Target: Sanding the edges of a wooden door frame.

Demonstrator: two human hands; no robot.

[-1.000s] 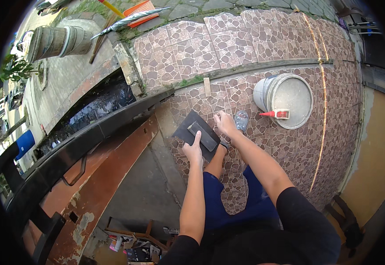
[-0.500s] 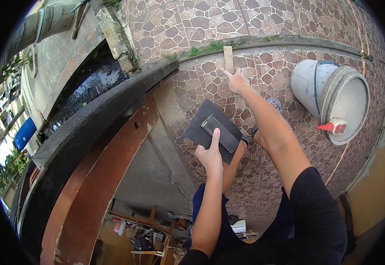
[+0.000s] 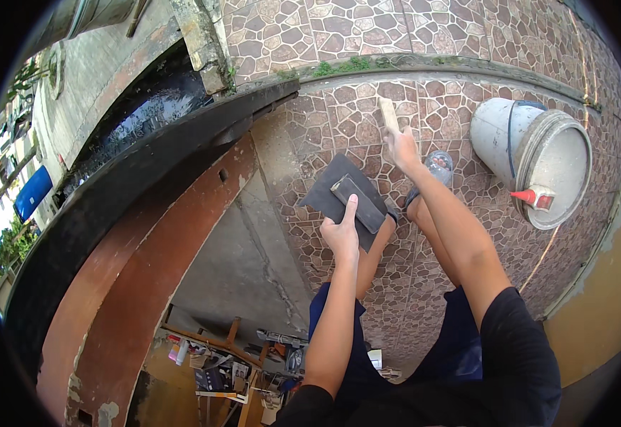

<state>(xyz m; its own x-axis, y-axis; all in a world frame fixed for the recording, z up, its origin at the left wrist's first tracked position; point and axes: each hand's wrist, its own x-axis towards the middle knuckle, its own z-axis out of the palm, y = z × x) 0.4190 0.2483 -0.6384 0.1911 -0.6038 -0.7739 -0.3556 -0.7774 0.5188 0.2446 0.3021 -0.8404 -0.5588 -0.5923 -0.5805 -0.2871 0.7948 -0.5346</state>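
My left hand (image 3: pixel 342 236) is closed on a dark grey sheet (image 3: pixel 319 191), which looks like sandpaper with a ragged edge. On top of that sheet lies a dark rectangular block (image 3: pixel 362 208) with a worn, paler end, and my thumb presses it down. The fingers under the sheet are hidden. Farther out, my right hand (image 3: pixel 403 151) grips a short, pale strip of wood (image 3: pixel 388 114) by its near end. The strip points away from me above the stone-patterned tiles.
At right lies a whitish bucket (image 3: pixel 492 135) with a red-nosed bottle (image 3: pixel 535 197) by its pale end. A dark curved beam (image 3: pixel 147 160) over a reddish-brown board (image 3: pixel 150 285) runs along the left. Cluttered tools (image 3: pixel 236 377) sit lower left; a raised kerb (image 3: pixel 467 65) crosses ahead.
My right hand has gone from reaching at the wooden strip by the kerb to gripping it, and has drawn slightly back toward me. My left hand keeps its hold.
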